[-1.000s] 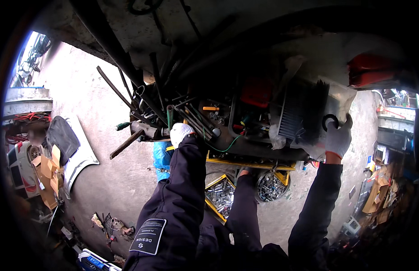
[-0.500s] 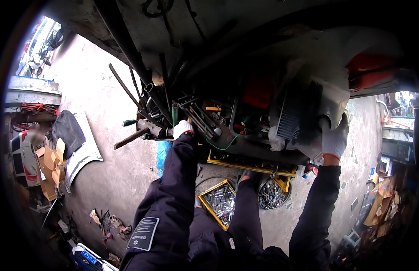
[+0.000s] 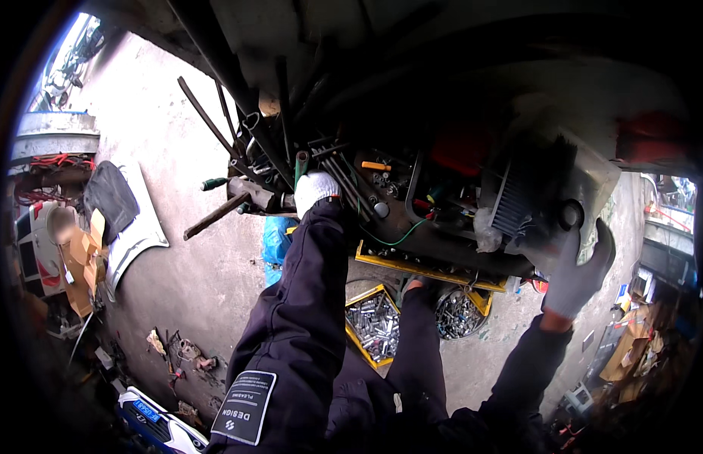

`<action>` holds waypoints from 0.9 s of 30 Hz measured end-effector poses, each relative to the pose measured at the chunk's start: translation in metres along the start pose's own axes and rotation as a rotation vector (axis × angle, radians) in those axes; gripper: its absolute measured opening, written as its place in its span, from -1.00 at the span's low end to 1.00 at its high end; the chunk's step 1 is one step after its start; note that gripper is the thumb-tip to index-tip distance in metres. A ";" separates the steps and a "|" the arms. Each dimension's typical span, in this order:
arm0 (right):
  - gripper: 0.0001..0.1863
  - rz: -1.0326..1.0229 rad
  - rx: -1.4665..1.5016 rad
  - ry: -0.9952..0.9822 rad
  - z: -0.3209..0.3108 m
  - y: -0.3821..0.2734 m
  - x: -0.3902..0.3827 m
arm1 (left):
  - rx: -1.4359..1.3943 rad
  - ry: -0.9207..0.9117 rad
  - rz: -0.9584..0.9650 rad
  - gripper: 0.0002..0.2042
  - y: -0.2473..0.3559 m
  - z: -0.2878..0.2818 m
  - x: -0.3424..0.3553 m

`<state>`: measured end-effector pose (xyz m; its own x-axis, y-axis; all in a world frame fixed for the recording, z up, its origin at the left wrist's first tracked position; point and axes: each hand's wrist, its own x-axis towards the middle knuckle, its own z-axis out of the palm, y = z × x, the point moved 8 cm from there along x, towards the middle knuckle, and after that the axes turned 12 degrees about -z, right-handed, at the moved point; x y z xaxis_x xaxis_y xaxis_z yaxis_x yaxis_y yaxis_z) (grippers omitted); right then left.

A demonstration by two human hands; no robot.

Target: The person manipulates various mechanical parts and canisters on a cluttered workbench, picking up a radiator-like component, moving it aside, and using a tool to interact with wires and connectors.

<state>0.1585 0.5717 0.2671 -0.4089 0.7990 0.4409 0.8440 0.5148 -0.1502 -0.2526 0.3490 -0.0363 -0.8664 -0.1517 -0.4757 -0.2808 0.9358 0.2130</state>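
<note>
My left hand [image 3: 316,191], in a white glove, is at the left end of a cluttered tool shelf. It lies against a green tool handle [image 3: 301,162] and several metal rods [image 3: 345,180]; its fingers are hidden, so I cannot tell if it grips anything. On the right, my right hand [image 3: 581,274], in a grey glove, is open with the thumb apart from the fingers. It is beside a translucent plastic container [image 3: 593,185], nearest its lower right side. A dark-bristled brush [image 3: 510,198] rests at that container's left.
Below the shelf's yellow edge [image 3: 427,274] stand a yellow tray [image 3: 350,333] of metal sockets and a round tub [image 3: 459,316] of small metal parts, near my legs. Long bars [image 3: 207,121] stick out left. A white car panel [image 3: 143,227] and cardboard [image 3: 85,253] lie farther left.
My right hand has moved down and right, and its fingers have spread beside the container. My left hand has shifted slightly up and right along the tools. The view has shifted a little.
</note>
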 end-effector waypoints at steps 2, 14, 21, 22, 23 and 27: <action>-0.66 0.031 0.442 0.082 0.008 -0.052 -0.026 | 0.177 0.017 0.137 -0.70 0.002 -0.004 0.008; -0.62 -0.323 0.922 -0.601 0.134 -0.268 -0.135 | 0.047 -0.102 -0.162 -0.59 0.000 -0.014 -0.004; -0.65 -0.189 0.816 -0.535 0.151 -0.241 -0.116 | -0.011 -0.256 -0.153 -0.63 0.014 0.002 -0.012; -0.62 -0.150 0.806 -0.548 0.152 -0.232 -0.121 | -0.021 -0.282 -0.153 -0.63 0.018 0.001 -0.015; -0.61 -0.230 0.730 -0.526 0.147 -0.238 -0.118 | -0.032 -0.281 -0.173 -0.62 0.011 -0.007 -0.012; -0.55 -0.263 0.325 -0.393 0.143 -0.212 -0.098 | -0.039 -0.240 -0.164 -0.57 -0.001 -0.008 -0.003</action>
<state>-0.0301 0.4285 0.1290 -0.7416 0.6544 0.1473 0.5717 0.7315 -0.3716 -0.2530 0.3461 -0.0279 -0.6875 -0.2159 -0.6934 -0.4287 0.8913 0.1476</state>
